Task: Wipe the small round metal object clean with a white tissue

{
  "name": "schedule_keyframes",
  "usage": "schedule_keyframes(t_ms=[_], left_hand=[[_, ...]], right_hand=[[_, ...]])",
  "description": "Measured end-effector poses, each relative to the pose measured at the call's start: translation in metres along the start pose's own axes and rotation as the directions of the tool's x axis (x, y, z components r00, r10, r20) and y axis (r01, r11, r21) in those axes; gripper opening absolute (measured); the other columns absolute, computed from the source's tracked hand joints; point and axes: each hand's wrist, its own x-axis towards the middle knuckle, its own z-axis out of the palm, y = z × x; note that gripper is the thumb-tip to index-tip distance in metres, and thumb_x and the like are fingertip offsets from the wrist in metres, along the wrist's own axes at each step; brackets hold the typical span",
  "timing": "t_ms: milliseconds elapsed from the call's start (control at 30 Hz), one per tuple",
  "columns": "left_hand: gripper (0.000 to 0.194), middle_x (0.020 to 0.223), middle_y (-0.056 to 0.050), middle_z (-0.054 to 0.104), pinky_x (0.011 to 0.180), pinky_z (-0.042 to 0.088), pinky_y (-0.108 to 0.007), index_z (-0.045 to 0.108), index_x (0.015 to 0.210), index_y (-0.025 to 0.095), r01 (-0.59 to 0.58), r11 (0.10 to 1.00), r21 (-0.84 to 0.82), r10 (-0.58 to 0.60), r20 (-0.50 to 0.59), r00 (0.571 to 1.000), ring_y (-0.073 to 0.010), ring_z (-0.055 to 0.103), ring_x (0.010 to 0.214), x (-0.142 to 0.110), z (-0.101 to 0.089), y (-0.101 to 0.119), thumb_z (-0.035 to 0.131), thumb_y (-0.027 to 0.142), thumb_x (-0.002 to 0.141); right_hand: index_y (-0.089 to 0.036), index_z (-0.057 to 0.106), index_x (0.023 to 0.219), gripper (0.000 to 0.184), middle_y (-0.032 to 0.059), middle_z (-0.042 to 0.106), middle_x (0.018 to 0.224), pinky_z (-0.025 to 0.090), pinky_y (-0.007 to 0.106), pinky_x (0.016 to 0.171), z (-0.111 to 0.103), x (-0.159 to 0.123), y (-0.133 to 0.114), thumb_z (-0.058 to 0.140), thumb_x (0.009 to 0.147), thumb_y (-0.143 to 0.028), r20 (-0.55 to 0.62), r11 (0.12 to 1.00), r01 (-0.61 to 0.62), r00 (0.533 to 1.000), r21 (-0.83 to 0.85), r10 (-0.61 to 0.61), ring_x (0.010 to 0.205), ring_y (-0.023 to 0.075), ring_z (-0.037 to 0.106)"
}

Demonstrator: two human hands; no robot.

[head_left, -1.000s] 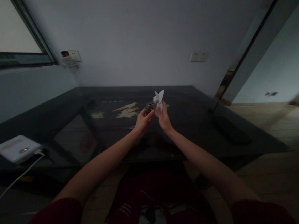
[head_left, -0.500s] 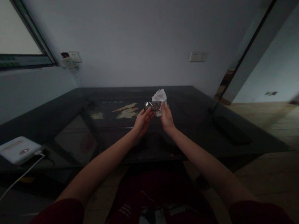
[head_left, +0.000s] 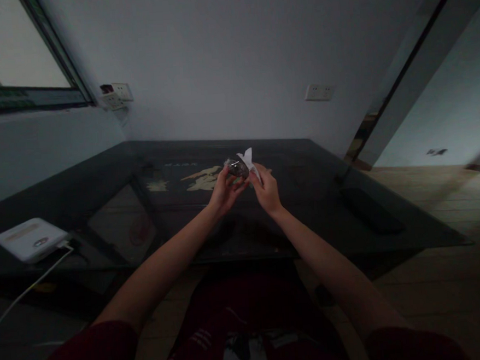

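Note:
Between my hands, above the dark glass tabletop (head_left: 177, 217), is a small shiny, dark see-through object (head_left: 237, 168) that looks like a glass; its exact kind is hard to make out. My left hand (head_left: 225, 190) grips it from the left, fingers curled under and around it. A crumpled white tissue (head_left: 247, 158) is pinched in my right hand (head_left: 267, 189) and pressed against the object's right end. The fingertips of my right hand are partly hidden behind the tissue.
At the left lies a white box-shaped device (head_left: 32, 240) with a white cable (head_left: 30, 296). A flat black object (head_left: 369, 210) rests on the table's right side. Wall sockets (head_left: 319, 92) are behind. Pale bird-like artwork (head_left: 202, 179) marks the tabletop.
The shiny object has turned from lying sideways to a slanted pose. The tissue is more folded, and my right hand has rotated around the object's end.

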Motion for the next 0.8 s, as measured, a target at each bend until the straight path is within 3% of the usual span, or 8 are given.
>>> schedule_keyframes(t_ms=[167, 367, 600, 800], left_hand=[[0.032, 0.091, -0.004, 0.067, 0.090, 0.049, -0.032, 0.063, 0.097, 0.023, 0.011, 0.999, -0.053, -0.014, -0.049, 0.999, -0.0187, 0.063, 0.093, 0.004, -0.002, -0.002, 0.058, 0.052, 0.083], [0.024, 0.087, -0.002, 0.067, 0.080, 0.049, -0.025, 0.065, 0.089, 0.023, -0.004, 1.000, 0.029, 0.005, -0.036, 0.999, -0.0156, 0.061, 0.089, 0.003, -0.002, -0.010, 0.057, 0.045, 0.085], [0.029, 0.087, -0.003, 0.070, 0.078, 0.049, -0.030, 0.067, 0.092, 0.022, 0.027, 0.996, 0.087, -0.033, 0.073, 0.997, -0.0192, 0.064, 0.087, -0.003, 0.002, -0.012, 0.056, 0.048, 0.084], [0.040, 0.067, -0.002, 0.065, 0.073, 0.049, -0.028, 0.065, 0.081, 0.021, 0.000, 1.000, 0.015, 0.001, -0.036, 0.999, -0.0177, 0.064, 0.074, 0.003, -0.003, -0.007, 0.049, 0.058, 0.083]], right_hand=[[-0.031, 0.060, 0.124, 0.039, 0.0018, 0.062, 0.128, 0.035, 0.046, 0.110, 0.003, -0.006, 0.001, 0.042, 0.093, -0.047, 0.118, 0.998, 0.051, 0.992, -0.046, -0.045, 0.123, 0.0241, 0.052], [-0.032, 0.053, 0.133, 0.043, -0.0017, 0.054, 0.138, 0.032, 0.043, 0.113, 0.008, -0.010, -0.003, 0.041, 0.093, -0.043, 0.220, 0.995, 0.089, 0.973, -0.055, -0.074, 0.133, 0.0218, 0.044], [-0.035, 0.046, 0.137, 0.047, -0.0033, 0.049, 0.143, 0.027, 0.044, 0.116, 0.007, -0.005, 0.001, 0.037, 0.094, -0.051, 0.182, 0.999, 0.017, 0.983, -0.033, -0.011, 0.136, 0.0207, 0.039], [-0.032, 0.049, 0.135, 0.049, -0.0013, 0.050, 0.142, 0.027, 0.045, 0.116, 0.011, -0.006, 0.007, 0.037, 0.093, -0.053, 0.179, 0.999, 0.010, 0.984, -0.045, -0.001, 0.137, 0.0211, 0.038]])
